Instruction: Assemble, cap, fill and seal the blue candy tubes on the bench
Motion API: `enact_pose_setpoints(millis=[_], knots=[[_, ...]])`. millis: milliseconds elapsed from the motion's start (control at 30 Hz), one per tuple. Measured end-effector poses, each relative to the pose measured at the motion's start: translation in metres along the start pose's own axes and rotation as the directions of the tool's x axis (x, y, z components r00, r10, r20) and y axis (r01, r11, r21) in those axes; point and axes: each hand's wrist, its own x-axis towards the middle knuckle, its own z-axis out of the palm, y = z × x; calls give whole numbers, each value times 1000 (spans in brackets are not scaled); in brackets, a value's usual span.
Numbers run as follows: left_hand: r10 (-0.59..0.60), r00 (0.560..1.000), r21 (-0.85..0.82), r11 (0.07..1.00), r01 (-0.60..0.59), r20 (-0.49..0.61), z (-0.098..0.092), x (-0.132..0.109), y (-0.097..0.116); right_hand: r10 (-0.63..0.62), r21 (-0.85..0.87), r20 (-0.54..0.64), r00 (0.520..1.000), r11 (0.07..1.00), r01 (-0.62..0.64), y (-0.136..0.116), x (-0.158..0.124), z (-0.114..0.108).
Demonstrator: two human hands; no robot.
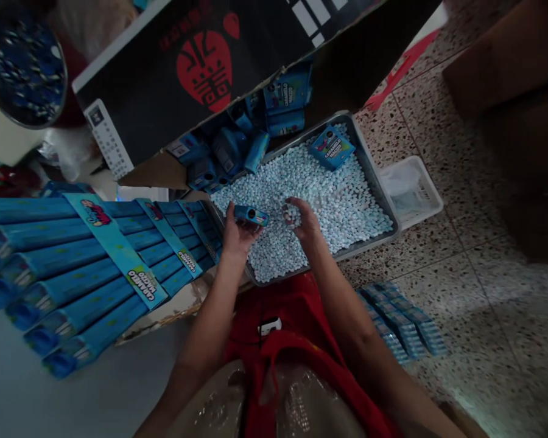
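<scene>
My left hand (241, 236) is closed around a small blue candy box (252, 215), held over the left part of a grey tray (395, 222). Pale blue and white candies (342, 210) cover the tray's bottom. Just right of the box, my right hand (302, 220) is curled around a clump of candies (292, 214), low over the pile. Another blue candy box (332, 148), printed "Caramelo Macizo", lies on the candies in the tray's far right corner. Whether the held box has an open end cannot be made out.
Beyond the tray, a large black carton (150, 79) holds several blue boxes (226, 149). Long blue packs (86, 255) are stacked at left. A clear plastic container (415, 188) sits right of the tray. Wrapped packs (402, 319) lie on the speckled floor. A bowl (25, 64) stands far left.
</scene>
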Motion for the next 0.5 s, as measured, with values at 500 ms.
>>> enact_pose_setpoints(millis=[500], knots=[[-393,899,-193,883,428,195,28,-28,-29,-385,175,174,906,918,356,-40,-70,62]])
